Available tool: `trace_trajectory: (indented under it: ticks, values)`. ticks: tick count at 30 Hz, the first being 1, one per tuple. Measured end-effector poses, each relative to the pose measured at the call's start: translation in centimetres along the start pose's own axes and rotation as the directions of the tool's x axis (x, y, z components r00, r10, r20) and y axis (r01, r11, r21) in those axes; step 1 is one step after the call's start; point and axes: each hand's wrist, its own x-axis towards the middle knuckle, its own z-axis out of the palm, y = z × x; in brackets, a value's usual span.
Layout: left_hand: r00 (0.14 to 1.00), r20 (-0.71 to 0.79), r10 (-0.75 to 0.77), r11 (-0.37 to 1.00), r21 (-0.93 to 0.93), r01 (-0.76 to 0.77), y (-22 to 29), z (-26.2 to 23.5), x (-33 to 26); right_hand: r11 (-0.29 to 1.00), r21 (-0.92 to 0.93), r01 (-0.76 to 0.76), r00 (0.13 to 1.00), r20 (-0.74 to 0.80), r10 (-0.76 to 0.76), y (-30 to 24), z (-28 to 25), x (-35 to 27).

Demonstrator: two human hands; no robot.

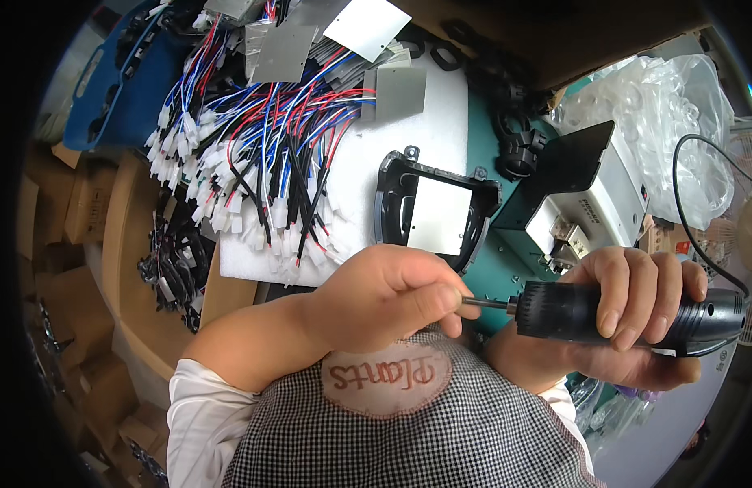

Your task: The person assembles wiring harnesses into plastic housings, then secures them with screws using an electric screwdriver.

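Note:
My right hand (648, 297) is wrapped round a black electric screwdriver (555, 311), which lies nearly level and points left. A thin metal bit (491, 303) sticks out of its front end. The thumb and fingers of my left hand (392, 293) are pinched on the bit's far end; whether a screw sits there is hidden. Just beyond my hands, a black plastic frame (386, 199) lies partly on white foam, with a pale rectangular plate (441, 215) inside it. Right of the frame stands a silver and black screw feeder box (605, 203).
Bundled wires with white connectors (270, 154) and flat metal plates (400, 93) cover the foam sheet (441, 106). A blue bin (108, 89) stands far left, cardboard boxes (83, 317) below it. Clear plastic bags (652, 106) lie far right, near the black cable (681, 203) and black rings (518, 150).

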Motion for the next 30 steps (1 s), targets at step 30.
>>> trace_trajectory:
  ticks: [30]
  values:
    - [0.945, -0.086, 0.315, 0.396, 0.917, -0.049, -1.4, -5.6, 2.4, 0.927, -0.368, 0.070, 0.806, 0.569, 0.164, 6.2, -3.3, 0.2]
